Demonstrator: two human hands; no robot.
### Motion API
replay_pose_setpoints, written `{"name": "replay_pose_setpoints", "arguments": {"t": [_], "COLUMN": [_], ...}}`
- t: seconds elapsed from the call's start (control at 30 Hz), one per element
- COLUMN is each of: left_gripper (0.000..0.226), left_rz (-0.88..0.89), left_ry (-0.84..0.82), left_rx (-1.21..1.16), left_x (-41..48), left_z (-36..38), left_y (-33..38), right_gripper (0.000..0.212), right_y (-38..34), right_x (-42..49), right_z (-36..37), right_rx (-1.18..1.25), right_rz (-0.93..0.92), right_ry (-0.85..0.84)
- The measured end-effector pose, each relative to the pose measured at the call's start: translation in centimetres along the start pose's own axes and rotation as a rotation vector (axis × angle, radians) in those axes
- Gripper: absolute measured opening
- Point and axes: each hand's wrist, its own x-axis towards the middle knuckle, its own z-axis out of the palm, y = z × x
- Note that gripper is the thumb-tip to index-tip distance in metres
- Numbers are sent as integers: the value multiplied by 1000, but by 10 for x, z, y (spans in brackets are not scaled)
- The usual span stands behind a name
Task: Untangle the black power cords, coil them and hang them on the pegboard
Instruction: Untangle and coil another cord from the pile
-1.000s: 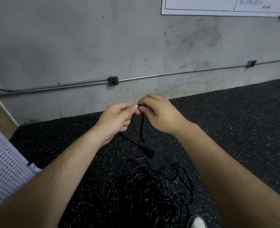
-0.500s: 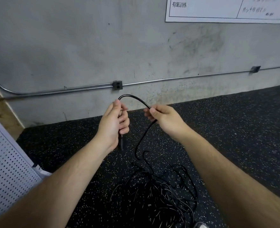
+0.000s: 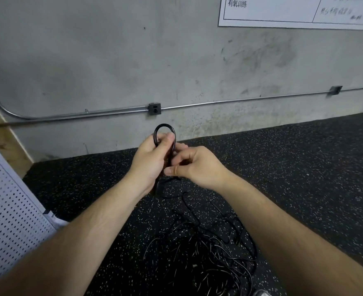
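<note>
Left hand (image 3: 148,161) grips a small cord loop (image 3: 164,133); right hand (image 3: 195,165) pinches the cord just beside it, tangle (image 3: 199,251) below.

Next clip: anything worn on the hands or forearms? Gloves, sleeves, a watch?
No. The left hand and right hand are ungloved; no ring shows. Both forearms are bare to the frame edge: no sleeves, watch or wristband.

The wall chart (image 3: 283,12) reads "有氧训练"; its handwriting looks illegible.
</note>
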Motion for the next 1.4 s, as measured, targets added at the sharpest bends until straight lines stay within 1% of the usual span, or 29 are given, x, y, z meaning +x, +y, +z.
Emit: {"name": "replay_pose_setpoints", "arguments": {"t": [0.1,0.17,0.23,0.3,0.37,0.43,0.5,0.57,0.63,0.67,0.7,0.73,0.8,0.87,0.9,0.97,1.03,1.07,1.13,1.2,1.27,1.33,1.4], "left_gripper": [27,24,23,23,22,22,19,15,13,13,14,14,15,16,16,18,22,24,29,32,34,31,27], "left_rz": [13,-28,-49,-56,-86,-154,-263,-369,-410,-413,-410,-409,-412,-420,-430,-488,-586,-621,-632,-581,-543,-541,-529], "left_ry": [-16,-37,-24,-6,-17,-67,-156,-250,-295,-298,-291,-281,-262,-253,-256,-277,-318,-336,-328,-290,-293,-340,-337], "left_rx": [33,-38,-149,-236,-325,-413,-521,-575,-510,-472,-450,-446,-469,-489,-493,-500,-453,-390,-205,-31,79,129,178], "left_x": [-1,-4,-4,-1,0,0,-2,-5,-8,-9,-9,-9,-8,-8,-8,-7,-7,-7,-9,-12,-16,-19,-20], "left_z": [-1,0,-1,-6,-10,-14,-18,-22,-25,-26,-28,-30,-34,-36,-36,-38,-44,-47,-51,-53,-56,-56,-52], "left_y": [4,8,15,23,30,36,43,48,48,47,45,45,45,47,47,48,47,46,40,33,27,22,15], "right_gripper": [11,11,10,20,22,19,20,25,45,54,59,57,43,20,14,21,23,21,23,23,18,13,15], "right_y": [5,10,14,20,34,54,72,78,77,77,76,77,82,82,81,76,66,61,50,38,27,18,11], "right_x": [-5,-8,-8,-6,-4,-5,-7,-7,-3,-1,-1,-1,-4,-7,-7,0,10,15,24,29,36,39,41], "right_z": [2,3,1,2,4,8,13,17,20,22,26,31,47,60,63,59,46,38,18,-1,-11,-14,-14], "right_rx": [-14,40,78,46,-117,-344,-435,-355,-168,-100,-85,-97,-140,-192,-221,-278,-276,-229,-121,-81,-76,-90,-191], "right_rz": [22,16,45,106,160,206,271,346,385,384,376,363,360,341,306,253,235,231,221,184,148,126,104], "right_ry": [-2,-45,-191,-332,-400,-470,-532,-575,-612,-654,-712,-761,-811,-785,-758,-682,-509,-394,-192,-68,-28,-28,-34]}}
